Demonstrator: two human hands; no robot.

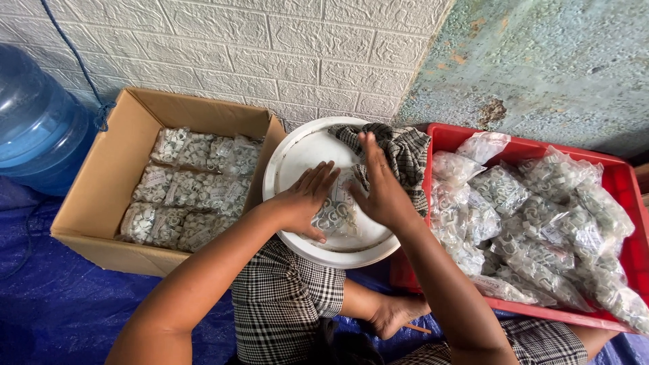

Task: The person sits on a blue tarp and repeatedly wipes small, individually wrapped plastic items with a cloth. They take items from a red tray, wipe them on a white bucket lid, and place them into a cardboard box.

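Red crate (612, 177), white lid (291, 159), checked cloth (399, 149), blue tarp (54, 304).

Cardboard box (101, 182) at 9 o'clock, packed w/ rows of clear bags of small white parts (193, 189). Blue water jug (37, 118) at 10 o'clock, against white brick wall (270, 40). Red crate (618, 179) at 3 o'clock, heaped w/ more such bags (541, 230). Blue tarp (54, 311) at 7 o'clock covers floor.
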